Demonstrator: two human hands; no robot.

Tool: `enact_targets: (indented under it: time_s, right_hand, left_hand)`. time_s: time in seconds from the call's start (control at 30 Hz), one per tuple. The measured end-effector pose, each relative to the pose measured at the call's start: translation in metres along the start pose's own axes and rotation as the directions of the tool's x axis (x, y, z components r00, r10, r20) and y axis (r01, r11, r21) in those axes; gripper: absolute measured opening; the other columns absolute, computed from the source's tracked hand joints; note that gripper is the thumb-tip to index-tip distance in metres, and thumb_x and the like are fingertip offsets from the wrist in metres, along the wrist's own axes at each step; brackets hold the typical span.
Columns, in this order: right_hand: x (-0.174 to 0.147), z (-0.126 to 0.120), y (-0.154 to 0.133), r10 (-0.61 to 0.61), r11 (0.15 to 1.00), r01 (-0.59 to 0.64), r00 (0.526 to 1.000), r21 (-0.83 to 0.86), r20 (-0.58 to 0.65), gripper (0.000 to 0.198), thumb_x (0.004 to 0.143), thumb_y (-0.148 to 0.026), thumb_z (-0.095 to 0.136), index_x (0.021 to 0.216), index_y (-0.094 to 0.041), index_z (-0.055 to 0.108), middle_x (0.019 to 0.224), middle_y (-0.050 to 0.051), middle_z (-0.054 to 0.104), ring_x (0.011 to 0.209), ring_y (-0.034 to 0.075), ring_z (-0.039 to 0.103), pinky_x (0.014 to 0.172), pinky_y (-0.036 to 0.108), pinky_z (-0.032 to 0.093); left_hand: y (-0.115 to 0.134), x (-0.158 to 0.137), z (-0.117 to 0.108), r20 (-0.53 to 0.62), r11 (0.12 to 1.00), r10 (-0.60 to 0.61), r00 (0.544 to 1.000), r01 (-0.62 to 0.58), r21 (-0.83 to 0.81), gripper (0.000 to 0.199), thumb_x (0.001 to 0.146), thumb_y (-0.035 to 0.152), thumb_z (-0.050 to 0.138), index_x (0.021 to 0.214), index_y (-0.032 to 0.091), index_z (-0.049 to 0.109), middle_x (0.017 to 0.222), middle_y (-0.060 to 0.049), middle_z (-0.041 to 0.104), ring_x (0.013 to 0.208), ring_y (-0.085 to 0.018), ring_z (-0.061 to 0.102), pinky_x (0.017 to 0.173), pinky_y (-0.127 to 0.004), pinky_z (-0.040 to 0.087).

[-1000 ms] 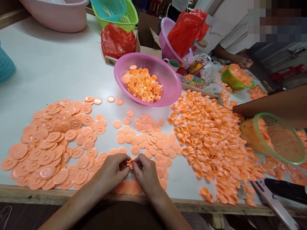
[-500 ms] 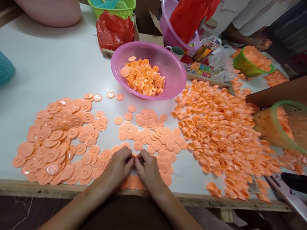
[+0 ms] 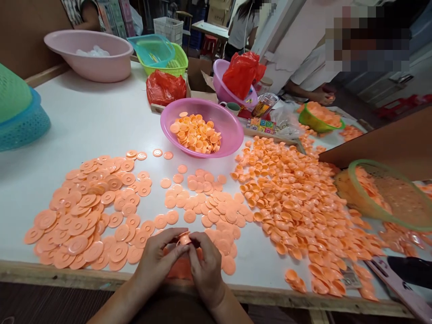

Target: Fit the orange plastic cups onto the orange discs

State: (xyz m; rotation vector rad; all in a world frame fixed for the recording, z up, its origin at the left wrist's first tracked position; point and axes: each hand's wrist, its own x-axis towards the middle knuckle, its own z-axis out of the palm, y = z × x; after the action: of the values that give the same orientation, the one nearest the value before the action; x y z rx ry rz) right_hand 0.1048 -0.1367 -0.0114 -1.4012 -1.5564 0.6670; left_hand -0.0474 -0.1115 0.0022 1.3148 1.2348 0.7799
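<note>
I had a small, round orange plastic cup (image 3: 184, 238) pinched between fingers (image 3: 200, 237) of the left hand (image 3: 158, 257) and right hand (image 3: 208, 265), above the flat white table (image 3: 101, 121); it seemed light, stiff, slippery, best gripped by opposite sides

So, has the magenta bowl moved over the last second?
No. Judged against the green mug, the magenta bowl sits where it was, its far rim just in front; only the camera's view shifted it.

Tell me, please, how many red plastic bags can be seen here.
2: one sits left of the open cardboard box, behind the magenta bowl; the other bulges out of the purple basin. More may be hidden among the clutter.
</note>
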Motion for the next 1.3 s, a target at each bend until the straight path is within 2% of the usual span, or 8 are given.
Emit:
enact_targets:
  time_s: [0.17, 0.4, 0.57, 0.73, 0.9, 1.0, 1.13, 1.3]
  right_hand:
    - [0.008, -0.005, -0.002, 0.009, 1.000, -0.009, 1.000, 0.013, -0.007, 0.035, 0.085, -0.008, 0.047, 0.115, -0.023, 0.056, 0.098, 0.005, 0.064, 0.079, 0.017, 0.063, 0.069, 0.030, 0.055]
    - [0.006, 0.005, -0.003, 0.002, 0.986, -0.015, 0.997, -0.166, -0.078, 0.023, 0.079, -0.008, 0.045, 0.094, -0.021, 0.057, 0.083, 0.006, 0.060, 0.074, 0.021, 0.060, 0.060, 0.031, 0.048]
    - [0.023, 0.000, 0.000, 0.075, 0.992, -0.081, 0.995, -0.094, -0.064, 0.020, 0.081, -0.011, 0.047, 0.092, -0.021, 0.060, 0.080, 0.004, 0.062, 0.066, 0.018, 0.059, 0.057, 0.029, 0.048]
    - [0.068, -0.043, -0.001, 0.187, 0.982, -0.186, 0.981, 0.022, -0.055, 0.028, 0.088, -0.022, 0.059, 0.116, -0.023, 0.061, 0.095, 0.003, 0.067, 0.062, 0.013, 0.058, 0.061, 0.028, 0.052]
    - [0.060, -0.079, 0.021, 0.238, 0.967, -0.246, 0.964, -0.060, -0.121, 0.016, 0.089, -0.029, 0.060, 0.099, -0.022, 0.069, 0.096, 0.006, 0.071, 0.078, 0.019, 0.066, 0.070, 0.031, 0.054]
    - [0.031, -0.087, 0.035, 0.279, 0.955, -0.281, 0.960, -0.095, -0.032, 0.014, 0.090, -0.028, 0.059, 0.092, -0.023, 0.072, 0.089, 0.005, 0.072, 0.080, 0.021, 0.067, 0.069, 0.030, 0.054]
    - [0.004, -0.078, 0.025, 0.188, 0.980, -0.163, 0.943, -0.113, 0.273, 0.020, 0.091, -0.018, 0.055, 0.100, -0.025, 0.072, 0.087, 0.004, 0.068, 0.080, 0.019, 0.065, 0.068, 0.029, 0.053]
    - [0.020, -0.043, 0.014, 0.032, 0.972, 0.098, 0.846, -0.215, 0.532, 0.033, 0.080, -0.003, 0.061, 0.104, -0.024, 0.069, 0.100, 0.008, 0.062, 0.092, 0.023, 0.057, 0.076, 0.036, 0.054]
  left_hand:
    - [0.009, -0.001, 0.003, -0.022, 0.995, 0.092, 0.996, -0.091, 0.044, 0.028, 0.085, 0.037, 0.067, 0.110, 0.027, 0.074, 0.109, -0.005, 0.076, 0.101, -0.024, 0.071, 0.090, -0.036, 0.057]
    - [0.001, 0.001, 0.006, -0.023, 0.981, 0.137, 0.990, -0.133, 0.140, 0.025, 0.087, 0.034, 0.064, 0.110, 0.029, 0.074, 0.098, -0.003, 0.079, 0.096, -0.023, 0.073, 0.084, -0.031, 0.058]
    - [0.005, 0.016, 0.005, 0.034, 0.973, 0.164, 0.986, -0.167, 0.157, 0.026, 0.089, 0.036, 0.062, 0.110, 0.028, 0.074, 0.100, -0.004, 0.078, 0.089, -0.022, 0.074, 0.078, -0.031, 0.060]
    - [0.079, 0.111, -0.003, -0.154, 0.893, 0.398, 0.904, -0.343, 0.291, 0.027, 0.089, 0.036, 0.063, 0.109, 0.023, 0.073, 0.098, -0.004, 0.077, 0.090, -0.021, 0.071, 0.086, -0.035, 0.057]
    - [0.150, 0.188, -0.037, -0.203, 0.780, 0.546, 0.812, -0.405, 0.478, 0.052, 0.075, 0.034, 0.080, 0.123, 0.018, 0.066, 0.121, -0.009, 0.071, 0.107, -0.024, 0.066, 0.094, -0.041, 0.054]
    - [0.126, 0.156, -0.062, 0.040, 0.674, 0.558, 0.829, -0.481, 0.561, 0.035, 0.084, 0.032, 0.072, 0.116, 0.020, 0.069, 0.115, -0.007, 0.073, 0.104, -0.021, 0.068, 0.092, -0.039, 0.054]
    - [0.044, 0.059, -0.088, 0.365, 0.561, 0.389, 0.846, -0.532, 0.635, 0.023, 0.094, 0.023, 0.054, 0.110, 0.027, 0.071, 0.128, -0.007, 0.067, 0.130, -0.025, 0.054, 0.102, -0.044, 0.049]
    - [-0.031, 0.006, -0.084, 0.447, 0.397, 0.169, 0.879, -0.476, 0.785, 0.075, 0.087, 0.045, 0.066, 0.152, 0.032, 0.033, 0.160, -0.011, 0.033, 0.150, -0.037, 0.019, 0.116, -0.070, 0.007]
